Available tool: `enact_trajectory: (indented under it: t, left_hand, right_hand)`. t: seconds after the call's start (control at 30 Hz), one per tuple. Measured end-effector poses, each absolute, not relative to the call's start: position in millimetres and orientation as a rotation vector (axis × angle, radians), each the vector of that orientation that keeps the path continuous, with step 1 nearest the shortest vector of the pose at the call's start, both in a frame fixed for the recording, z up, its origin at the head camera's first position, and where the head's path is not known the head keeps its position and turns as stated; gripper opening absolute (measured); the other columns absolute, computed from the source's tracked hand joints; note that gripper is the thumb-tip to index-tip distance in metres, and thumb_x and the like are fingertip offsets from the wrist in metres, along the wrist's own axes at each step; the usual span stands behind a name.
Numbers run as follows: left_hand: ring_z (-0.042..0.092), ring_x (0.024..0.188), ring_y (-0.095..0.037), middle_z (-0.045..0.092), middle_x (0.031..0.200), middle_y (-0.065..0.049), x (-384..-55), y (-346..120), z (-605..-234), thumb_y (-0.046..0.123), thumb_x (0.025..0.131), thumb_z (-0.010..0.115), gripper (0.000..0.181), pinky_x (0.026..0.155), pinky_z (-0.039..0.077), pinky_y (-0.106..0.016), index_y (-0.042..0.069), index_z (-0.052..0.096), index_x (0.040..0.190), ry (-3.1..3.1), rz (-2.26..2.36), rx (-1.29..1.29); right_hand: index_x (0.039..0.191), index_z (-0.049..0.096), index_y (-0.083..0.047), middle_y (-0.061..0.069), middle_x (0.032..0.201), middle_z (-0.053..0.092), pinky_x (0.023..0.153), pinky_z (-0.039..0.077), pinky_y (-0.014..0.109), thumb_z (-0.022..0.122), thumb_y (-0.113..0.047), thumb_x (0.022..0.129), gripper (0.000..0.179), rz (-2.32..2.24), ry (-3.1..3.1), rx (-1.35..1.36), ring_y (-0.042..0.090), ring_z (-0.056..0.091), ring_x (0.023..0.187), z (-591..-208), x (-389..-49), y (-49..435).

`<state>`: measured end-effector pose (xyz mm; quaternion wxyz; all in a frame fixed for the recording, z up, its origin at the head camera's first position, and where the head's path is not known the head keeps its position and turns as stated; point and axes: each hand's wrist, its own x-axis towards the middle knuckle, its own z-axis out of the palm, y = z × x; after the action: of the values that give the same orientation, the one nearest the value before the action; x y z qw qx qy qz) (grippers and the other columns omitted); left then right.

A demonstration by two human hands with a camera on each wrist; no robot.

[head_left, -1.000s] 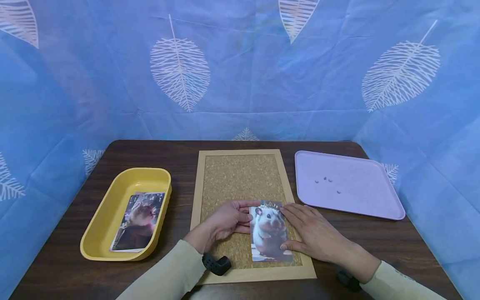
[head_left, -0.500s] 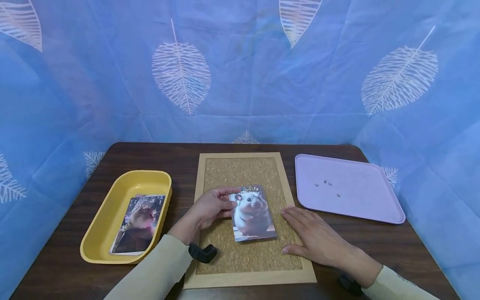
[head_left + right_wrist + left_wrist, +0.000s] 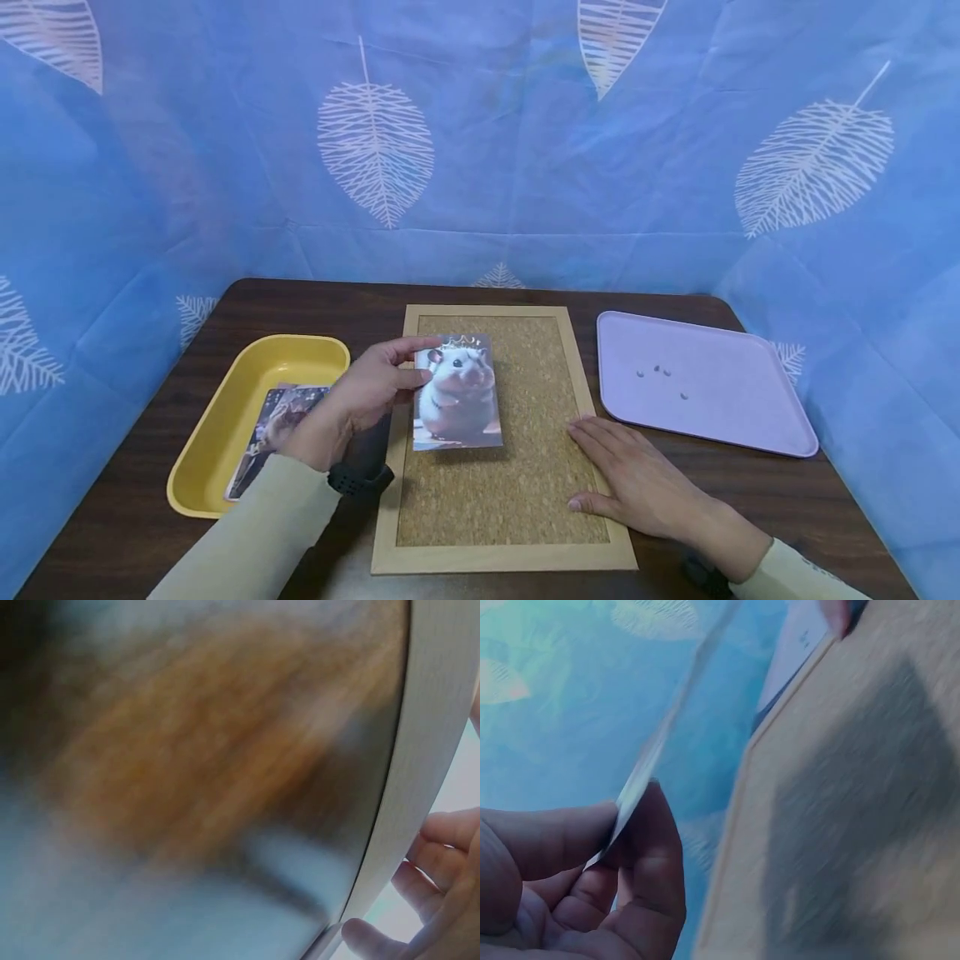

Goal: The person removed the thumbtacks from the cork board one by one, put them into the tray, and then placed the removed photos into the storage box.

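Note:
My left hand (image 3: 367, 390) pinches the left edge of a photo print (image 3: 459, 404) of a white hamster wearing a crown. The print is raised above the left half of a wood-framed cork board (image 3: 517, 508). In the left wrist view the print (image 3: 641, 780) appears nearly edge-on between thumb and fingers, and a dark shadow falls on the cork. With fingers extended, my right hand (image 3: 637, 482) rests on the board's right frame edge. The right wrist view has that hand (image 3: 442, 885) beside the pale wooden frame (image 3: 420, 742); much of this view is blurred.
On the left, a yellow tray (image 3: 187, 467) holds at least one more animal photo (image 3: 273, 425), partly covered by my left forearm. A lilac tray (image 3: 720, 358) at right bears several tiny pins (image 3: 657, 369). Blue leaf-patterned cloth (image 3: 525, 167) hangs behind the dark wooden table (image 3: 337, 550).
My left hand has lifted the hamster print off the board's lower right and carried it left and toward the far side. The right hand has let the print go and stays at the frame.

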<state>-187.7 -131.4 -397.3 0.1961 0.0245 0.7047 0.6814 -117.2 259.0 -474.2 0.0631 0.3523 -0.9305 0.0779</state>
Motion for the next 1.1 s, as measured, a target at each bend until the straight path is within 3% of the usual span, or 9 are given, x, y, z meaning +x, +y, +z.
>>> enact_trajectory:
  t: [0.17, 0.4, 0.63, 0.87, 1.1]
  left_hand:
    - [0.064, 0.099, -0.020, 0.059, 0.129, -0.013, -185, -174, -373, 0.000, 0.106, 0.059, 0.052, 0.085, 0.060, -0.030, 0.013, 0.053, 0.156, 2.099, 1.799, 0.058]
    - [0.064, 0.096, -0.017, 0.050, 0.146, -0.013, -176, -246, -358, 0.001, 0.106, 0.060, 0.057, 0.084, 0.060, -0.030, 0.013, 0.047, 0.160, 2.170, 1.728, 0.053]
    - [0.069, 0.105, -0.015, 0.058, 0.131, -0.001, -176, -310, -360, 0.006, 0.106, 0.063, 0.055, 0.091, 0.062, -0.033, 0.015, 0.050, 0.158, 2.263, 1.626, 0.102]
    - [0.066, 0.098, -0.023, 0.056, 0.118, -0.013, -170, -343, -364, 0.011, 0.103, 0.068, 0.057, 0.084, 0.064, -0.039, 0.011, 0.048, 0.157, 2.344, 1.479, 0.118]
    - [0.070, 0.098, -0.023, 0.063, 0.120, -0.008, -166, -354, -367, 0.009, 0.101, 0.070, 0.052, 0.083, 0.064, -0.043, 0.018, 0.057, 0.151, 2.263, 1.515, 0.054]
  right_hand:
    - [0.159, 0.045, -0.003, 0.015, 0.163, 0.047, 0.116, 0.043, 0.060, 0.061, -0.068, 0.098, 0.091, 0.194, -2.823, 1.088, 0.038, 0.044, 0.151, -475, -114, 264]
    - [0.161, 0.042, -0.006, 0.013, 0.167, 0.041, 0.119, 0.039, 0.058, 0.057, -0.069, 0.100, 0.090, 0.123, -2.818, 1.117, 0.035, 0.040, 0.154, -477, -111, 268]
    - [0.160, 0.044, -0.005, 0.013, 0.167, 0.043, 0.118, 0.038, 0.056, 0.059, -0.068, 0.099, 0.089, 0.103, -2.795, 1.122, 0.035, 0.041, 0.153, -477, -111, 269]
    - [0.161, 0.044, -0.007, 0.011, 0.167, 0.043, 0.117, 0.036, 0.055, 0.058, -0.069, 0.098, 0.089, 0.087, -2.786, 1.121, 0.033, 0.041, 0.154, -476, -111, 268]
    - [0.162, 0.042, -0.007, 0.011, 0.168, 0.040, 0.118, 0.035, 0.054, 0.057, -0.070, 0.099, 0.090, 0.085, -2.804, 1.114, 0.033, 0.040, 0.155, -476, -113, 265]
